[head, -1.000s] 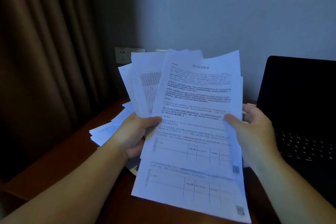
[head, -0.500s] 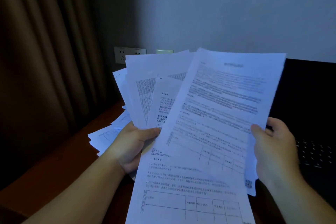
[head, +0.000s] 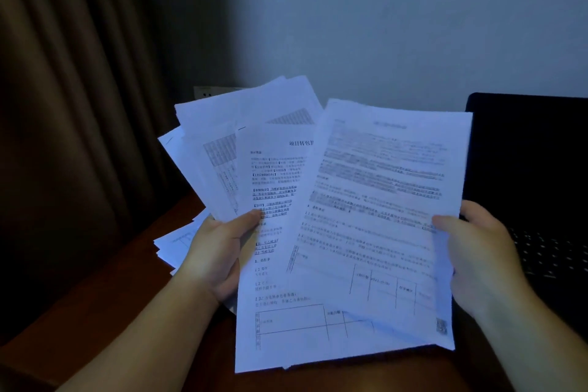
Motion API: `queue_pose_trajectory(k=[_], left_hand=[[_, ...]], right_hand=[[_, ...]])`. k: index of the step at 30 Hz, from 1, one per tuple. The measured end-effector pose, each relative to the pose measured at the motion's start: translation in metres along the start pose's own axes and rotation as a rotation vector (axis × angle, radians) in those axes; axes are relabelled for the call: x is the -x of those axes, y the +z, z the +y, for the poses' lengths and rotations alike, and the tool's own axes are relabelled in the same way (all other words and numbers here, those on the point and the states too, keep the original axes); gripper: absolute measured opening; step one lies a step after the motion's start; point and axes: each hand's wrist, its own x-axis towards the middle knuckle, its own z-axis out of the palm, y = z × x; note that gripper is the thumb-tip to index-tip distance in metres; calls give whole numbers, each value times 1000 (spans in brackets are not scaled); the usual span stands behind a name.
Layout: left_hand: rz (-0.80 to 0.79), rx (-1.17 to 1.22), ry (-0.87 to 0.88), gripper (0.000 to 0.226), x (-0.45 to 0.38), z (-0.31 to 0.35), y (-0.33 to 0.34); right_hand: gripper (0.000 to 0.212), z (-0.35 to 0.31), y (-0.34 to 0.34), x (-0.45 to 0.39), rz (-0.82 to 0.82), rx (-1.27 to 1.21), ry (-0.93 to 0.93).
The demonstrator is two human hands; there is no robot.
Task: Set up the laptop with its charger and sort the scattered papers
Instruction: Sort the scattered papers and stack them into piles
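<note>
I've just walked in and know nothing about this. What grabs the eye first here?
The fan of printed papers in the middle, gripped by the left hand, while the right hand pinches one sheet tilted in front. At the right edge stands a dark open laptop; a brown curtain hangs on the left.

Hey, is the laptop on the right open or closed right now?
Open. The laptop has its dark screen standing upright and its keyboard showing behind the right hand.
</note>
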Motion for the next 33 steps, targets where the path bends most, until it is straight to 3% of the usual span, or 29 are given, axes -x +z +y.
queue_pose_trajectory(k=[3,8,13,17,21,26,33], left_hand=[[-6,0,-24,39,0,-2,0],[-134,-54,-50,40,7,1,4],[-169,-56,-107,47,7,1,3],[-119,59,-195,64,5,3,0],[-109,47,-133,46,7,3,4],[-127,-83,-33,44,7,-2,4],[-128,-148,-44,55,7,1,3]], right_hand=[[10,-1,4,5,-147,18,62],[17,-5,0,5,-332,75,123],[18,-3,3,10,-274,102,20],[16,2,4,10,-121,48,-25],[16,4,4,8,15,29,-62],[16,9,6,5,39,39,-94],[23,12,5,8,21,159,-180]])
